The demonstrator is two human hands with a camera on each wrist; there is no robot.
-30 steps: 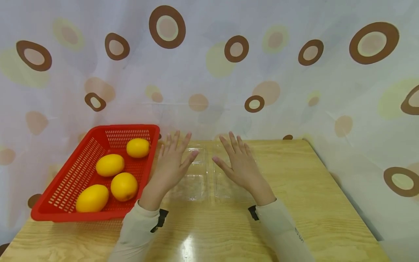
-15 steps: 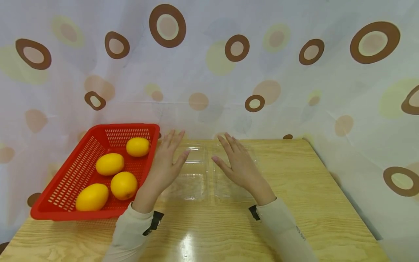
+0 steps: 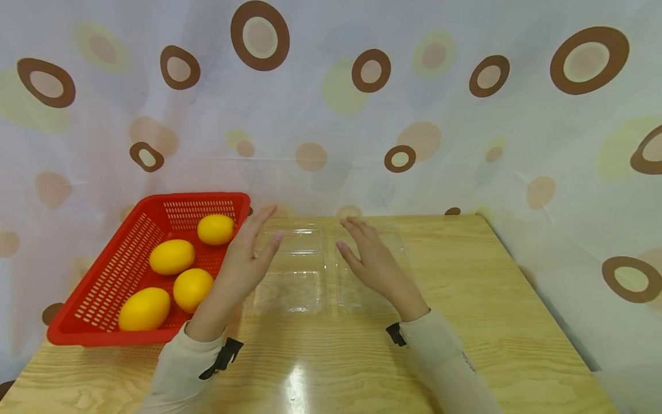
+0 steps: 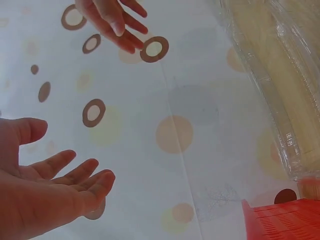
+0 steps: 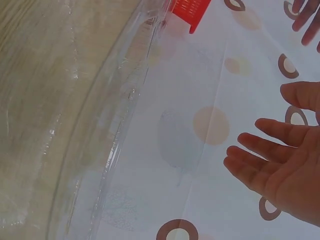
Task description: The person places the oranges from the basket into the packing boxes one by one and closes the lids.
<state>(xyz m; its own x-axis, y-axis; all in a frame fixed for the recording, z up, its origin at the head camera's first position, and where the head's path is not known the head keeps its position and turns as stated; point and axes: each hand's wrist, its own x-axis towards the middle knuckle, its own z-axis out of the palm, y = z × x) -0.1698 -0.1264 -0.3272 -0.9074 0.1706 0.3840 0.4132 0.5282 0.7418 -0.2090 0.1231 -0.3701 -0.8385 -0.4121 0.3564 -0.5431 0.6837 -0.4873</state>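
My left hand (image 3: 239, 269) hovers between the red basket (image 3: 150, 338) and a clear plastic container (image 3: 295, 293), its fingers extended and holding nothing. Several yellow lemons (image 3: 172, 257) lie in the basket on the left. Above the right part of the clear plastic, my right hand (image 3: 376, 265) is held with fingers loosely extended, also holding nothing; it partly covers a second clear compartment or box (image 3: 357, 296). Whether the two clear parts are joined cannot be told. In the left wrist view the left palm (image 4: 50, 200) faces up toward the camera, fingers slightly bent.
The wooden table (image 3: 481, 333) carries the basket and the clear plastic. Behind and to the right hangs a white curtain (image 3: 310, 103) with brown and pastel ring patterns, meeting the table's back edge.
My left hand has moved left toward the basket and turned more sideways. The right hand has stayed nearly in place, its fingers drawn closer together. The head view has shifted slightly.
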